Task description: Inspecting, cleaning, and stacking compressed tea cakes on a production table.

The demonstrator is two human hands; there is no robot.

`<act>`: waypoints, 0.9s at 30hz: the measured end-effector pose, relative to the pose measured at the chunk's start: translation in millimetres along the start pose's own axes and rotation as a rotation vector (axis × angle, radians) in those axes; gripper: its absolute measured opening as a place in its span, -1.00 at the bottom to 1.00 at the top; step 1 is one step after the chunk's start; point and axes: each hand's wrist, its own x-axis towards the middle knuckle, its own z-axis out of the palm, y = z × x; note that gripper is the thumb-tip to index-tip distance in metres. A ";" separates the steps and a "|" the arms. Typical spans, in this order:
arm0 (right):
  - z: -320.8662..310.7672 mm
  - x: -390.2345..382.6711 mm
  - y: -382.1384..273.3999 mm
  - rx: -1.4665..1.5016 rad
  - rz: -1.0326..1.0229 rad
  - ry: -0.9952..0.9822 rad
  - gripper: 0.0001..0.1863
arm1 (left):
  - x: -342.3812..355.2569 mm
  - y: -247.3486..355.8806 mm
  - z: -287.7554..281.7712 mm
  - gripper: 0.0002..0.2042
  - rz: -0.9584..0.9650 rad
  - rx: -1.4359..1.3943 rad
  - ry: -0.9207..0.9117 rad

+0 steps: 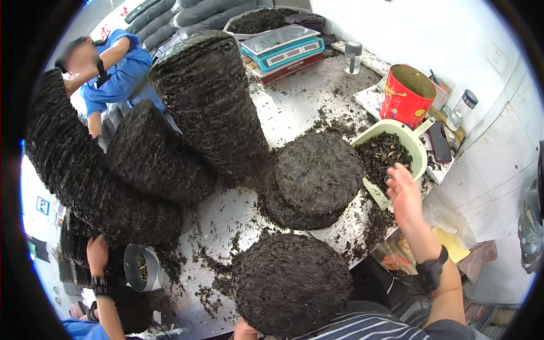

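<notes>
Extending uncurled and empty, the right hand (403,191) is near a smooth dustpan (418,152); a rough, fibrous disc (292,283) hides the left hand's (245,330) grip.

A: what's that disc (292,283) like?
B: round, nearly black, rough and shaggy, flat side up at the near edge of the desk (209,218).
A: and the dustpan (418,153)?
B: pale green, farther right, loaded with dark scraps (382,156).
</notes>
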 end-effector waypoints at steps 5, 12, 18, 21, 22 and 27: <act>28.7 -46.8 26.4 -0.999 -1.174 -0.721 -0.74 | -9.2 3.6 -0.4 -0.26 0.022 0.000 0.016; 40.6 -30.2 55.0 -1.167 -1.403 -0.771 -0.76 | -12.6 1.1 -0.5 -0.26 0.022 -0.002 0.006; 37.7 -42.5 28.8 -0.635 -0.521 -0.853 -0.94 | -29.5 5.3 -9.9 -0.26 0.045 0.016 0.034; 18.4 -28.7 4.1 -0.269 -0.482 -0.427 -0.97 | -32.8 6.5 -9.1 -0.26 0.057 0.020 0.028; 0.8 -9.8 -2.0 -0.262 -0.457 -0.290 -0.95 | -33.4 6.4 -8.7 -0.26 0.056 0.019 0.023; -45.4 19.2 2.3 -0.272 -0.213 -0.068 -0.49 | -27.1 8.5 -8.1 -0.26 0.064 0.006 0.016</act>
